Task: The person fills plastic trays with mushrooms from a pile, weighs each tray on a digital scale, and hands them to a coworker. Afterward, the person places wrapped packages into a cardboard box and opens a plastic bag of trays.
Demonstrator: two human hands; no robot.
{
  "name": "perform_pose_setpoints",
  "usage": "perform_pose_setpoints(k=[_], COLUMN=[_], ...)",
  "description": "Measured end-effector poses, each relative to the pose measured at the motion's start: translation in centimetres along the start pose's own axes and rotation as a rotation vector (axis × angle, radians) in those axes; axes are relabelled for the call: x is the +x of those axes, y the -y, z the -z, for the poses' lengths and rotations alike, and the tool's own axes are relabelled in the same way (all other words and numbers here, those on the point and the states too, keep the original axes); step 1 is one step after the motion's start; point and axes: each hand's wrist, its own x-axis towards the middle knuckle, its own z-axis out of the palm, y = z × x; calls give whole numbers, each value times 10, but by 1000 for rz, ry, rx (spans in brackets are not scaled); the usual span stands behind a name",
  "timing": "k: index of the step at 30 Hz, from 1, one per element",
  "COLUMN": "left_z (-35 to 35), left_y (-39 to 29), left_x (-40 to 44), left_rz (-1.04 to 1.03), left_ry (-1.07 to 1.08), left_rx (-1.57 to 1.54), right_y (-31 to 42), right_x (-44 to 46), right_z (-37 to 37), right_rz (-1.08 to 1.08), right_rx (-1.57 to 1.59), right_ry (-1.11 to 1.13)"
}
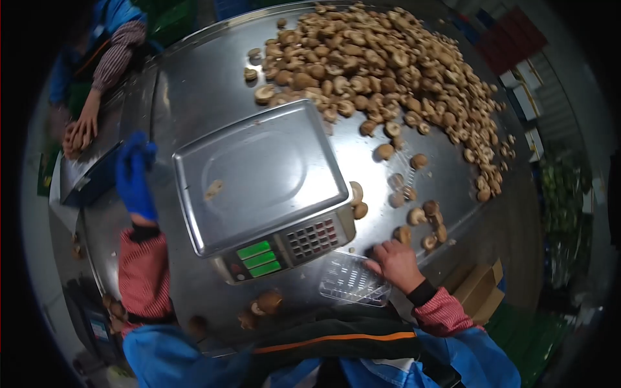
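Observation:
My left hand (135,178), in a blue glove, reaches out left of the weighing scale (262,174); its fingers are stretched out, slightly blurred, with nothing visible in them. My bare right hand (396,264) has its fingers curled at the edge of a clear plastic tray (346,278), thumb over the rim. This tray lies on the table just right of the scale's front corner and holds no mushrooms. Several brown mushrooms (431,220) lie beyond my right hand. The scale's metal pan carries only a small pale scrap (213,189), and its green displays are lit.
A large heap of mushrooms (381,64) covers the far right of the steel table (194,77). Loose mushrooms (266,302) lie near the front edge. A co-worker's hands (83,129) are at another scale on the left. A cardboard box (477,294) stands at right.

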Motion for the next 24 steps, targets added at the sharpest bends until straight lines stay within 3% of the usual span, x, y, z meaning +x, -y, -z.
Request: perform_pose_setpoints(k=[3,5,6,8,10,12,14,15,17,20,21,23,24], left_z=[-91,-153,-190,-264,-337,-393,-399,-400,-395,-396,-401,-401,-404], left_y=[-65,-91,-101,-87,-71,-68,-68,-70,-96,-106,-120,-127,-129], left_x=[-100,-141,-156,-180,-185,-159,-157,-162,-177,-215,-222,-240,-246], left_rz=[139,393,244,255,3,292,686,838,734,578,535,188,3], left_ry=[509,811,850,865,729,1038,907,797,829,890,791,791,788], left_rx=[-186,-235,-169,-60,440,728,219,-1,-70,-269,-172,67,178], right_y=[-28,-64,-85,-115,-135,-152,-173,-178,-181,-196,-206,-234,-258], right_x=[11,18,24,34,43,48,51,52,52,46,42,29,25], right_z=[22,26,27,29,29,28,13,19,43,43,52,57,38], right_rz=[-263,-472,-563,-676,-729,-771,-767,-803,-855,-665,-689,-733,-746], right_rx=[15,119,210,335,397,564,800,1082,1598,1864,1779,1580,1420], right_ry=[-317,-412,-421,-412,-382,-298,-323,-251,-127,-209,-159,-234,-389])
